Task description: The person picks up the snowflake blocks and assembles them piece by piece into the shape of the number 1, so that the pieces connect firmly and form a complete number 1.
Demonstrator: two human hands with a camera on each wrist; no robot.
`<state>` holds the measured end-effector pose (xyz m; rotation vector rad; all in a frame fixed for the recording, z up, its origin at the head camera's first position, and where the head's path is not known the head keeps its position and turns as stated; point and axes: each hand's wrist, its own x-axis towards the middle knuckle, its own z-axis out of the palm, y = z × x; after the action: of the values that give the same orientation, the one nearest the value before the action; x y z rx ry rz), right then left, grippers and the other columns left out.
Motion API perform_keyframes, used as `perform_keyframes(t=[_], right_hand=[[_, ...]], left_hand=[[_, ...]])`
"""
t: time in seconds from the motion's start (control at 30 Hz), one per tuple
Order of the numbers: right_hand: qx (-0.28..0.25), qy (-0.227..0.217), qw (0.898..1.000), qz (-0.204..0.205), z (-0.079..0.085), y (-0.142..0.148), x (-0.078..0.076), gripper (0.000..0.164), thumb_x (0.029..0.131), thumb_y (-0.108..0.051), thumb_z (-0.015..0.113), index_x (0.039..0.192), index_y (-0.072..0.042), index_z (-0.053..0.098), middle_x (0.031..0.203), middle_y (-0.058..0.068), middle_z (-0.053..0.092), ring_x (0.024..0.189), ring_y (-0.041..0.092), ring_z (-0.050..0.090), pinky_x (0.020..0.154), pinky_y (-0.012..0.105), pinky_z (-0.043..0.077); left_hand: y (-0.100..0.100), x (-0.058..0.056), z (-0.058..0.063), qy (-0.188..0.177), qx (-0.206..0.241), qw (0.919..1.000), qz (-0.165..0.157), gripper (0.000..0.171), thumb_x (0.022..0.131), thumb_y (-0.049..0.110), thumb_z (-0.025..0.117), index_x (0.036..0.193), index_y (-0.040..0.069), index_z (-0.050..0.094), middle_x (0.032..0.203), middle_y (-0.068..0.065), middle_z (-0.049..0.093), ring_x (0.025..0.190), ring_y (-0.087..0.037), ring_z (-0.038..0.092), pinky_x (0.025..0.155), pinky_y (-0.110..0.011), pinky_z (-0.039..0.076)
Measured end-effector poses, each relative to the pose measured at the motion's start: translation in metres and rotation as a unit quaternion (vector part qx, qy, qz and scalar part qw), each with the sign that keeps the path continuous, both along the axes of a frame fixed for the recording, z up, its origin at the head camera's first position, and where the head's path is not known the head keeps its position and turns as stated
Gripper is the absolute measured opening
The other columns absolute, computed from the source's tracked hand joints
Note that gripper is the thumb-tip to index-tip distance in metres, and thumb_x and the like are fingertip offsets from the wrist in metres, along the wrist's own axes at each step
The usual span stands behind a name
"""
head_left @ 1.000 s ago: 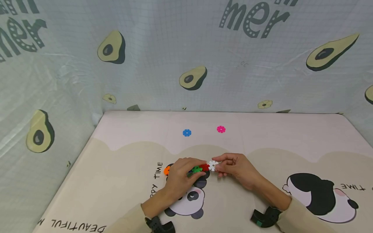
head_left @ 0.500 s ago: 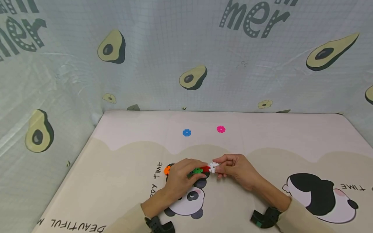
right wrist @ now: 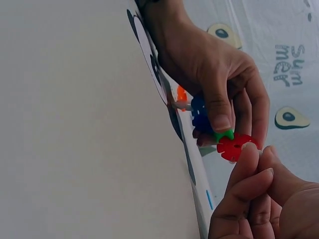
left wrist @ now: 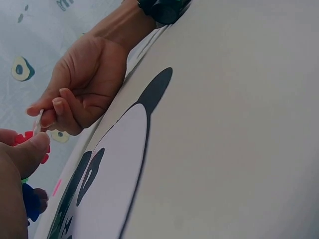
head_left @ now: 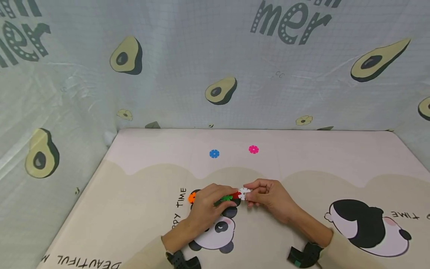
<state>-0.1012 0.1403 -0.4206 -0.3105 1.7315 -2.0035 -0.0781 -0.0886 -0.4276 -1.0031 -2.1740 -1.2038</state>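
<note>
My left hand (head_left: 209, 207) grips a chain of notched plastic snowflake discs between thumb and fingers. Along it show a green disc (head_left: 227, 198), a red disc (right wrist: 234, 147) at the right end and a blue disc (right wrist: 200, 114) under the palm. An orange disc (head_left: 192, 197) peeks out left of the hand. Thumb and index finger of my right hand (head_left: 273, 198) pinch a white snowflake disc (head_left: 244, 193). Its edge meets the red disc; fingertips hide how far the slots overlap. The left wrist view shows the white disc edge-on.
Two loose snowflake discs, a blue one (head_left: 214, 153) and a pink one (head_left: 253, 149), lie farther back on the table. The tablecloth (head_left: 141, 209) carries panda and dog prints. A curtain with avocado prints (head_left: 174, 74) rises behind the far edge.
Both hands stay together at nearly the same spot, with the white disc still against the red one. The chain has tilted slightly. The head view has shifted a little.
</note>
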Motion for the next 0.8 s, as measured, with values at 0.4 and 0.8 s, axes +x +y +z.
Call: perform_keyframes(t=[0.4,0.8], right_hand=[[-0.002,0.007,1.0,-0.003,-0.0007,-0.0026,-0.0001,0.041,0.085,-0.005,0.072,0.116,0.015,0.057,0.088,0.011,0.07,0.067,0.017,0.066,0.064,0.024,0.053],[0.025,0.015,1.0,-0.005,0.0039,-0.0027,0.0007,0.036,0.089,-0.011,0.068,0.116,0.011,0.059,0.088,0.013,0.068,0.072,0.015,0.064,0.064,0.02,0.05]], left_hand=[[0.0008,-0.0014,0.0003,0.003,0.009,0.9999,0.005,0.04,0.07,0.004,0.083,0.108,0.007,0.07,0.099,0.0,0.07,0.087,-0.012,0.063,0.076,-0.018,0.048],[0.0005,-0.0034,-0.0018,0.022,-0.008,0.9985,0.048,0.042,0.07,0.009,0.084,0.109,0.01,0.069,0.1,0.001,0.07,0.09,-0.013,0.063,0.079,-0.021,0.047]])
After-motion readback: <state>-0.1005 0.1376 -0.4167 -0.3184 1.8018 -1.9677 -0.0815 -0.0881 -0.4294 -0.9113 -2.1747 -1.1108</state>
